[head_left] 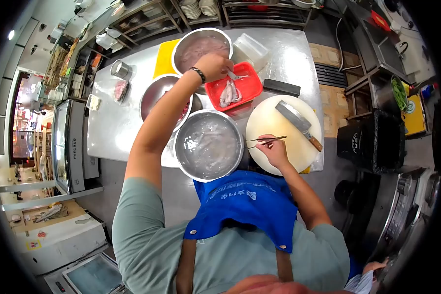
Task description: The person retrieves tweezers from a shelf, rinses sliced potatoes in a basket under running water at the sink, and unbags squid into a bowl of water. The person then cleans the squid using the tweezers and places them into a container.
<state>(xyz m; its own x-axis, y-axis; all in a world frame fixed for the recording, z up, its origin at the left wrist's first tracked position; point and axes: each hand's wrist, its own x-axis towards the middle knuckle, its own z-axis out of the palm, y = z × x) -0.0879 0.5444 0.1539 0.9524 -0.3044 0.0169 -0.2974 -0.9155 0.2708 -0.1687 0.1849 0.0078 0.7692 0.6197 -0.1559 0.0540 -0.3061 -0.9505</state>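
My left hand (pixel 214 67) reaches over the red basket (pixel 252 90), fingers pinched on a pale squid piece (pixel 234 75). More squid (pixel 229 94) lies in that basket. My right hand (pixel 273 150) holds dark metal tweezers (pixel 259 141) above the left edge of the round cutting board (pixel 259 115), their tips pointing left to the rim of a metal bowl of water (pixel 181 158). Pale pieces sit under the water in this bowl. A cleaver (pixel 294 116) with a wooden handle rests on the board.
Behind the basket stand a metal bowl of pinkish liquid (pixel 204 30) and a clear plastic container (pixel 251 48). Another metal bowl (pixel 146 100) is at the left. A dark block (pixel 281 87) lies behind the board. A metal cup (pixel 119 69) and bagged meat (pixel 120 90) are farther left.
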